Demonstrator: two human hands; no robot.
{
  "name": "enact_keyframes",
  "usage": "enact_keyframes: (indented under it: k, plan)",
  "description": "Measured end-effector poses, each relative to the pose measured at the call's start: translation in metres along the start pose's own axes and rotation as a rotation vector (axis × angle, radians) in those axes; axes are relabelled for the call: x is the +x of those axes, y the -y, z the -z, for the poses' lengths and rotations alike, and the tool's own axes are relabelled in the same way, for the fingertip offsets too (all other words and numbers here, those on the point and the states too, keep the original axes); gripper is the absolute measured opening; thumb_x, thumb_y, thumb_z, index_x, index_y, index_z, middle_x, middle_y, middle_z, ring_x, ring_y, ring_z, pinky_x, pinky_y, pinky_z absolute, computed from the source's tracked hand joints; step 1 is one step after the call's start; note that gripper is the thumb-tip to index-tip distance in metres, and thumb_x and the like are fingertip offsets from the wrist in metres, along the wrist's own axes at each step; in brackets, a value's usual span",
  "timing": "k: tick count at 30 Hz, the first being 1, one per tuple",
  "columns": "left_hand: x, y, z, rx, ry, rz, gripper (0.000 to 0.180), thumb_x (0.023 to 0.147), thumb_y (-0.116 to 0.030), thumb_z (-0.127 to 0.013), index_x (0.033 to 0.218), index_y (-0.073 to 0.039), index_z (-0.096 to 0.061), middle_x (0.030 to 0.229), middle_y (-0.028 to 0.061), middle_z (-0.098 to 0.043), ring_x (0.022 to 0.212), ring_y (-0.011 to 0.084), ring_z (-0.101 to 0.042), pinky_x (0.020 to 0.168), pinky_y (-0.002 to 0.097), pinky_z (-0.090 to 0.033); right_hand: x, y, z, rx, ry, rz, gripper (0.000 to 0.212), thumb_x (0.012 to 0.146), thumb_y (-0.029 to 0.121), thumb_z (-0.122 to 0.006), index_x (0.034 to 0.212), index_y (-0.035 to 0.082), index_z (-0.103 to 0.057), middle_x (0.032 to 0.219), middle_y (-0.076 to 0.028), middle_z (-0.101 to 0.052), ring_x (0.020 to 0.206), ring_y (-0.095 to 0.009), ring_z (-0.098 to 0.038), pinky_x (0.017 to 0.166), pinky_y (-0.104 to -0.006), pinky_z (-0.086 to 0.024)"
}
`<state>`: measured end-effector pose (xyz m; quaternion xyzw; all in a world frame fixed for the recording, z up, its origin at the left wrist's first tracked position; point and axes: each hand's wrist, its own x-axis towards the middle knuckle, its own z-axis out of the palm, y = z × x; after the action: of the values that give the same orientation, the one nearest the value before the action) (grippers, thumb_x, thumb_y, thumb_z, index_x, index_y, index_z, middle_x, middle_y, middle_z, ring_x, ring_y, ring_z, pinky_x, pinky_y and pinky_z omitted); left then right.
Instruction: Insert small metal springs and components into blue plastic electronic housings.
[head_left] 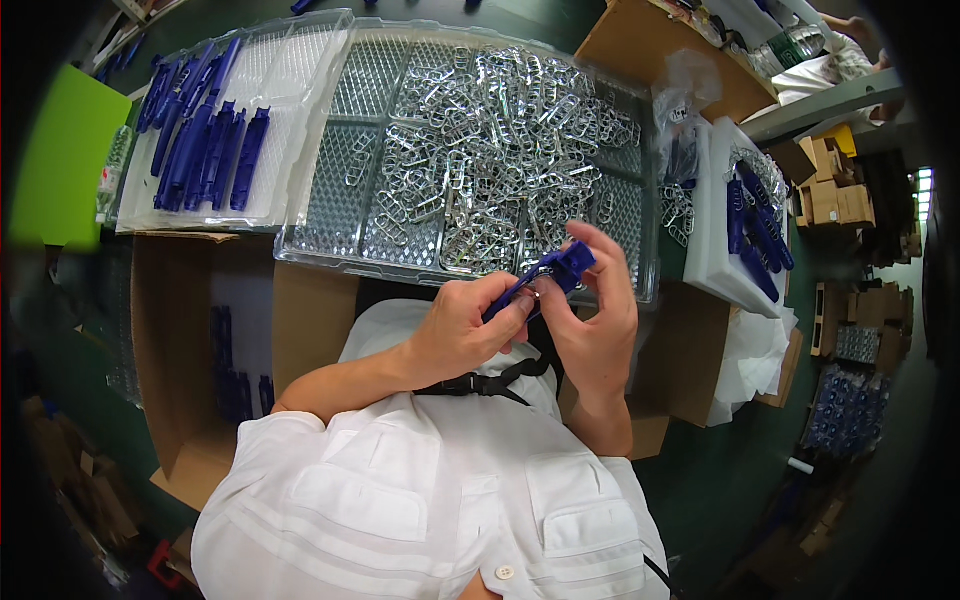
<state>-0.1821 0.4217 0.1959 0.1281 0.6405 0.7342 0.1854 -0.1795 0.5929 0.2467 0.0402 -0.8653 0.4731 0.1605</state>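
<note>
Both hands meet in front of my chest, over the near edge of a clear tray [365, 262]. Between them is a long blue plastic part [572, 264], slanting up to the right with its wider end away from me. My left hand [465, 325] pinches its lower end between thumb and fingers. The thumb of my right hand [600, 325] presses its side near a small shiny metal bit, while the right fingers curl around the upper end. Fingers cover much of the part. A heap of silvery metal loops [500, 150] fills most of the clear tray.
At the left, a clear tray [285, 90] holds several blue parts [195, 160]. A cardboard box [172, 350] below it contains more. On the right stands a white foam box [708, 250] with blue pieces and metal loops. Another open carton [690, 360] is by my right elbow.
</note>
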Motion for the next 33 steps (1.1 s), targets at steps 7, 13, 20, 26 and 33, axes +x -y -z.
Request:
enact_keyframes:
  k: [7,13,20,26,33]
  plan:
    - [0.005,-0.013,0.002,0.035,0.012,0.070,0.025,0.106,-0.020,-0.063,0.094,0.001,-0.070,0.070,0.0050,-0.072,0.058,0.0093,-0.067,0.052,0.0268,-0.052,0.005,-0.006,0.005,0.094,0.123,-0.043,0.027,0.086,-0.008,-0.075,0.109,-0.001,-0.063,0.118,-0.009,-0.067,0.094,-0.014,-0.068,0.085,-0.0290,-0.056]
    - [0.008,-0.018,0.007,0.010,-0.036,0.112,0.027,0.107,-0.022,-0.063,0.093,0.000,-0.070,0.070,0.0046,-0.071,0.059,0.0082,-0.066,0.053,0.0251,-0.052,0.017,-0.001,0.000,0.064,0.120,0.001,0.025,0.087,-0.004,-0.075,0.107,0.001,-0.062,0.107,-0.007,-0.068,0.088,-0.014,-0.066,0.078,-0.0295,-0.054]
    - [0.012,-0.020,-0.004,0.056,0.000,0.120,0.029,0.108,-0.025,-0.061,0.092,-0.001,-0.068,0.073,0.0043,-0.071,0.060,0.0085,-0.066,0.053,0.0255,-0.052,0.009,-0.035,0.002,0.255,0.100,-0.087,0.026,0.089,0.004,-0.076,0.110,0.001,-0.060,0.088,-0.009,-0.069,0.077,-0.018,-0.067,0.070,-0.0339,-0.055]
    - [0.001,-0.014,-0.016,0.104,0.107,0.094,0.027,0.111,-0.024,-0.055,0.101,-0.002,-0.068,0.080,0.0029,-0.070,0.066,0.0074,-0.066,0.058,0.0232,-0.053,-0.016,-0.014,0.021,0.607,0.208,-0.252,0.021,0.099,-0.004,-0.061,0.120,-0.004,-0.063,0.112,-0.011,-0.073,0.100,-0.016,-0.069,0.089,-0.0300,-0.056]
    - [0.001,-0.021,-0.026,0.118,0.120,0.049,0.034,0.111,-0.031,-0.056,0.099,-0.002,-0.069,0.079,0.0038,-0.072,0.064,0.0104,-0.067,0.058,0.0264,-0.054,-0.016,0.000,0.041,0.607,0.234,-0.254,0.021,0.099,-0.004,-0.059,0.118,-0.006,-0.067,0.113,-0.013,-0.075,0.098,-0.018,-0.072,0.089,-0.0316,-0.058]
